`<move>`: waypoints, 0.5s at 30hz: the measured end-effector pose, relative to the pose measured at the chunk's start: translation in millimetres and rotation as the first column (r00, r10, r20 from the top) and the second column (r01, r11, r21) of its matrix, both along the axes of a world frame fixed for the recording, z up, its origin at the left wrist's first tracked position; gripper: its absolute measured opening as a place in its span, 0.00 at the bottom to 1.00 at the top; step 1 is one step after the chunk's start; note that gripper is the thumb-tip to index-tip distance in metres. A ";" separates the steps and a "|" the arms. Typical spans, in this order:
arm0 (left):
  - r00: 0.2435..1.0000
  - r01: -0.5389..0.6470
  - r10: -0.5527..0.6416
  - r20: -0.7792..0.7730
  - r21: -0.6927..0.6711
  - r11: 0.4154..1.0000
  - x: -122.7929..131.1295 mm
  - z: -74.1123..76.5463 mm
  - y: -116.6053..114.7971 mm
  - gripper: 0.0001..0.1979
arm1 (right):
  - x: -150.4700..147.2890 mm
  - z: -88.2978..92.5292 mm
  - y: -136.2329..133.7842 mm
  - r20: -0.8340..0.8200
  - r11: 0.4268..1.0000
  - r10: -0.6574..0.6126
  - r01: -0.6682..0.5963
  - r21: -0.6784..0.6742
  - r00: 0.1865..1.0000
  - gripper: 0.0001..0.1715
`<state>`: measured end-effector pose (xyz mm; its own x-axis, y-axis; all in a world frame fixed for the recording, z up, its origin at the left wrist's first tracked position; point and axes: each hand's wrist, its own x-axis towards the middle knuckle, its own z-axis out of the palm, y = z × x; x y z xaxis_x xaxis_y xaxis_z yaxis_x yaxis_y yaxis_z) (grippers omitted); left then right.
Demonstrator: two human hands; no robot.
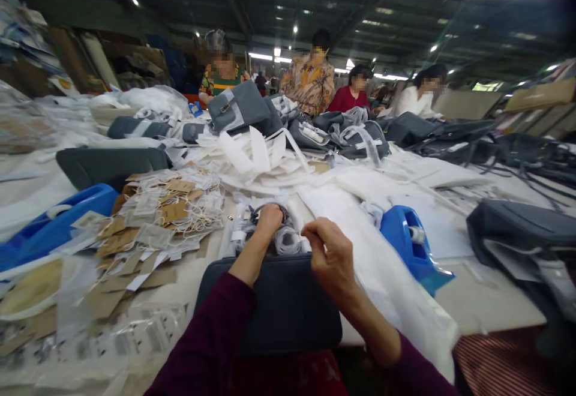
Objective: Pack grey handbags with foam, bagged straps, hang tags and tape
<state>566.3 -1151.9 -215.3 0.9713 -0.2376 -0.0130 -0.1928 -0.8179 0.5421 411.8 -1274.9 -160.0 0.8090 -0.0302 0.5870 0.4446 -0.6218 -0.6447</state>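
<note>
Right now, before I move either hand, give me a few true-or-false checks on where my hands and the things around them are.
1. The left hand rests on a bundle of wrapped straps just beyond the dark bag. True.
2. The right hand grips a blue tape dispenser. False: the blue dispenser sits on the table to its right, untouched; the hand's fingers are pinched together over the bag's far edge.
3. A pile of brown paper tags lies left of both hands. True.
4. Nobody else is at the table. False: four people work along the far side.
</note>
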 end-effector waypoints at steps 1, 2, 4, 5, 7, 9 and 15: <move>1.000 -0.006 0.006 -0.006 0.015 1.000 0.2 -0.1 0.0 0.10 | -13.8 -2.7 -10.0 -0.048 1.000 -0.021 0.021 -0.008 0.999 0.12; 1.000 -0.011 0.012 -0.014 0.031 0.999 0.5 -0.1 0.0 0.10 | -23.7 -6.7 -20.8 -0.127 0.999 -0.050 0.047 -0.028 0.991 0.14; 1.000 -0.013 0.014 -0.026 0.056 0.998 1.7 0.2 -0.6 0.10 | -33.0 -17.2 -44.7 -0.299 0.990 -0.123 0.098 -0.096 0.946 0.19; 1.000 -0.009 0.011 -0.028 0.064 0.998 2.5 0.4 -1.0 0.10 | -33.5 -22.5 -57.6 -0.363 0.983 -0.163 0.120 -0.138 0.917 0.21; 1.000 0.001 0.002 -0.031 0.074 0.997 4.1 0.3 -1.8 0.10 | -30.1 -29.6 -84.3 -0.448 0.967 -0.227 0.147 -0.207 0.865 0.17; 0.999 0.010 -0.008 -0.031 0.077 0.997 5.0 -0.3 -2.0 0.10 | -24.8 -30.1 -108.3 -0.507 0.958 -0.257 0.147 -0.247 0.823 0.10; 0.999 0.034 -0.033 -0.015 0.057 0.998 2.6 -5.0 0.1 0.10 | -8.0 -21.5 -119.6 -0.533 0.969 -0.212 0.104 -0.225 0.819 0.10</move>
<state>568.9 -1151.8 -220.4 0.9624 -0.2684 -0.0409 -0.2133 -0.8408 0.4975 403.8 -1394.5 -181.5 0.9907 -0.1250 0.0548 -0.0639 -0.7797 -0.6229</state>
